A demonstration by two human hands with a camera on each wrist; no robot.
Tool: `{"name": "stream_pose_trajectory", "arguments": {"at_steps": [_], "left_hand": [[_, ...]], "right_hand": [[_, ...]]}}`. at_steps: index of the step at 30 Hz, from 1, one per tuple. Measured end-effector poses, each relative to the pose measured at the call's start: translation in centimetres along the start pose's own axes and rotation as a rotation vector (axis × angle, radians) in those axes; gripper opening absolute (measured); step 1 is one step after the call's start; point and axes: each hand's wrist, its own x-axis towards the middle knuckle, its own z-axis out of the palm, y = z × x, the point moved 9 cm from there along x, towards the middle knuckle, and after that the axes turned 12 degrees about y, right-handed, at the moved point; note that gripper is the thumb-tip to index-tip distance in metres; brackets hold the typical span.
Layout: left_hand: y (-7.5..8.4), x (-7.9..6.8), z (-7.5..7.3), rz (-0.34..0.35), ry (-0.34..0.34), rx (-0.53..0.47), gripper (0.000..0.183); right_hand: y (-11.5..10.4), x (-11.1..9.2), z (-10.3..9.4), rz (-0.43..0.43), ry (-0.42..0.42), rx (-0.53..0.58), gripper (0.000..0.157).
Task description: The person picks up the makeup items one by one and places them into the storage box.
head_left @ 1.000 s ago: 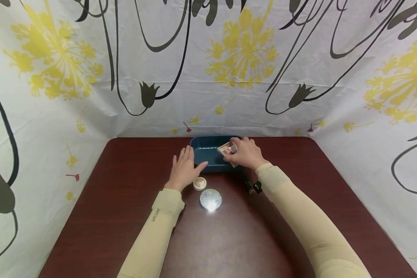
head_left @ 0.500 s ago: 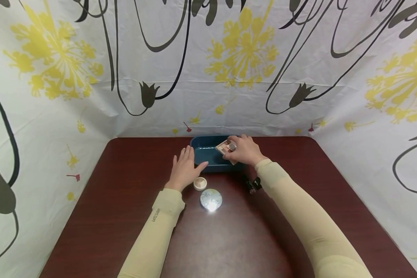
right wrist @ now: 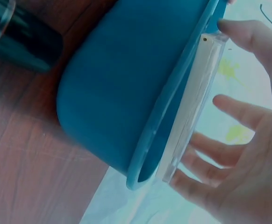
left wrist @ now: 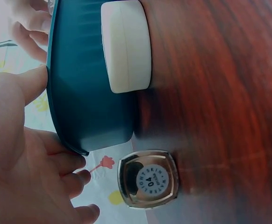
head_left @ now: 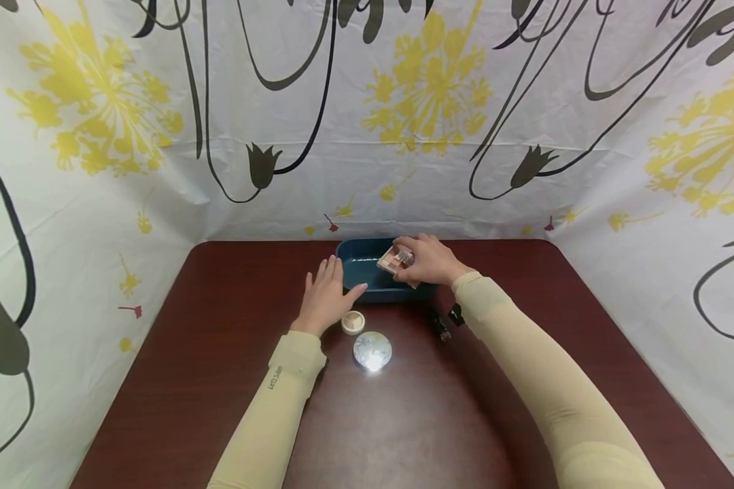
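Note:
A blue rectangular tub (head_left: 379, 297) stands at the back of the table. Over its right part my right hand (head_left: 431, 260) holds an eyeshadow palette (head_left: 389, 261) by its edges, tilted. The right wrist view shows the palette's pale side and clear lid (right wrist: 192, 107) close to the tub's rim (right wrist: 147, 135), thumb at one end and fingers at the other. My left hand (head_left: 323, 299) touches the tub's left end, fingers straight and thumb along the front rim. Near that wrist sits a small round white jar (head_left: 353, 322). In front lies a shiny round compact (head_left: 372, 351).
A dark tube (head_left: 438, 322) lies right of the tub's front, beside another small black item (head_left: 457, 314) partly behind the right sleeve. The left wrist view shows a gold-rimmed, square-ended bottle (left wrist: 150, 182) labelled 04 near the tub. A patterned cloth (head_left: 318, 122) hangs behind the table.
My right hand has shifted slightly left over the tub with the palette. The left hand has stayed in place at the tub's end.

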Motion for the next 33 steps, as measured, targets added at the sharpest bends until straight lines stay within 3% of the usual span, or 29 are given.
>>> {"name": "stream_pose_trajectory", "arguments": {"at_steps": [10, 33], "left_hand": [[-0.2, 0.1, 0.1, -0.001, 0.000, 0.002, 0.096], [0.0, -0.1, -0.2, 0.008, 0.008, 0.005, 0.094]], "right_hand": [[-0.4, 0.7, 0.2, -0.043, -0.043, -0.010, 0.079], [0.0, 1.0, 3.3, -0.199, -0.122, -0.064, 0.069]]}}
